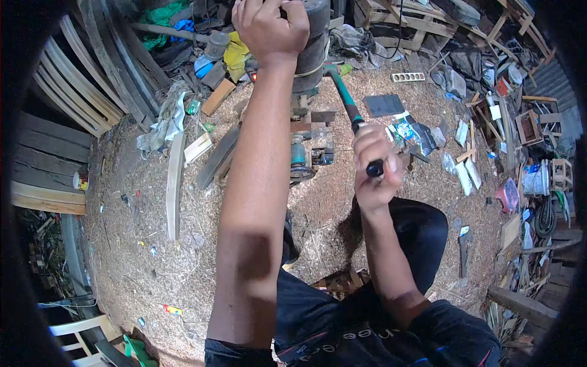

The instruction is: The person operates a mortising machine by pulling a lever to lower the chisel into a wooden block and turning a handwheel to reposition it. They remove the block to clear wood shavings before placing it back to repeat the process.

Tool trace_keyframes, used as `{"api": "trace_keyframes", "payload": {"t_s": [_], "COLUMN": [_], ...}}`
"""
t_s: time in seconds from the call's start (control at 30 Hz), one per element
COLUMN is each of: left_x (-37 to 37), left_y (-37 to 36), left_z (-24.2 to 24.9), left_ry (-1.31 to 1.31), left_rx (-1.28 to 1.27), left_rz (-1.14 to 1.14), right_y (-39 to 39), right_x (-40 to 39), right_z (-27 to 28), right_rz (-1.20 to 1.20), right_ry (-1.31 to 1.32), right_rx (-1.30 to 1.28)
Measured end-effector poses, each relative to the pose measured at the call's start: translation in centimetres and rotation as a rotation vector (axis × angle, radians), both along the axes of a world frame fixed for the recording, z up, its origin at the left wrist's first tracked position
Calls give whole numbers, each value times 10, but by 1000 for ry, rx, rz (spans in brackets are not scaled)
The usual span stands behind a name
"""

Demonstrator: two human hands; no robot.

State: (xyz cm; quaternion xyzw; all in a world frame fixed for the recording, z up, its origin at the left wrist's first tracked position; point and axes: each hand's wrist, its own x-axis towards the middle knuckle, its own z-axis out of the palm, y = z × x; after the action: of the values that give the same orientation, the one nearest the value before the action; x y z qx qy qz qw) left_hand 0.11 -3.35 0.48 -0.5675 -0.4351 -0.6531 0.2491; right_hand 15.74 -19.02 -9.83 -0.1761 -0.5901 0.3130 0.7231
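My left hand [271, 25] is raised at the top of the view, fingers closed on the top of a dark cylindrical object [313, 46] that stands upright in front of me. Lower and to the right, my right hand [374, 165] grips the black end of a hammer handle [348, 104] with a green shaft. The hammer's head end points up toward the cylinder, close to its lower right side. Below the cylinder lies a power tool with teal parts [306, 156] on the sawdust.
Sawdust [153, 232] covers the ground. A long curved wooden strip [174, 183] and planks lie at the left. Wooden frames [422, 21] and scrap pile up at the back and right. A white bucket [537, 177] stands at the right, a white chair [76, 333] at lower left.
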Motion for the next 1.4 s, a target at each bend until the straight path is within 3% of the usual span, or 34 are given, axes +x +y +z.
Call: {"api": "trace_keyframes", "payload": {"t_s": [0.17, 0.33, 0.43, 0.47, 0.5, 0.53, 0.63, 0.7, 0.77, 0.83, 0.97, 1.03, 1.13, 1.23, 1.4], "left_x": [-3, -2, -7, -10, -14, -17, -13, -14, -14, -22, -41, -48, -50, -56, -39], "left_y": [6, 6, 10, 12, 21, 12, -7, -17, -30, -54, -119, -139, -157, -165, -188], "left_z": [-4, -5, -12, -20, -16, -16, -9, -9, -20, -36, -111, -144, -176, -190, -201], "left_ry": [37, 0, 53, 68, 88, 112, 116, 129, 100, 8, -150, -260, -225, -220, 86], "left_rx": [45, -15, -14, -1, 49, -106, -223, -348, -380, -428, -521, -722, -877, -1264, -1703], "left_rz": [9, 13, 67, 94, 121, 43, 63, 38, 38, -106, -198, -164, -49, -188, -270], "right_y": [-8, -25, -33, -32, -26, -27, -8, 0, -1, -5, -20, -25, -35, -44, -51], "right_x": [-5, 3, 18, 33, 30, 27, 25, -1, 1, 1, 4, 2, 1, -1, -2], "right_z": [-37, -47, -15, -9, 3, 16, 29, 31, 54, 56, 15, 3, -21, -38, -56], "right_rz": [-82, -122, -69, 79, 58, 32, -165, -262, -215, -232, -299, -360, -377, -402, -377], "right_ry": [44, -82, -307, -460, -495, -527, -1201, -1333, -1279, -1218, -1048, -953, -905, -837, -797], "right_rx": [29, -53, -261, -325, -360, -410, -541, -934, -945, -936, -908, -861, -807, -769, -754]}}
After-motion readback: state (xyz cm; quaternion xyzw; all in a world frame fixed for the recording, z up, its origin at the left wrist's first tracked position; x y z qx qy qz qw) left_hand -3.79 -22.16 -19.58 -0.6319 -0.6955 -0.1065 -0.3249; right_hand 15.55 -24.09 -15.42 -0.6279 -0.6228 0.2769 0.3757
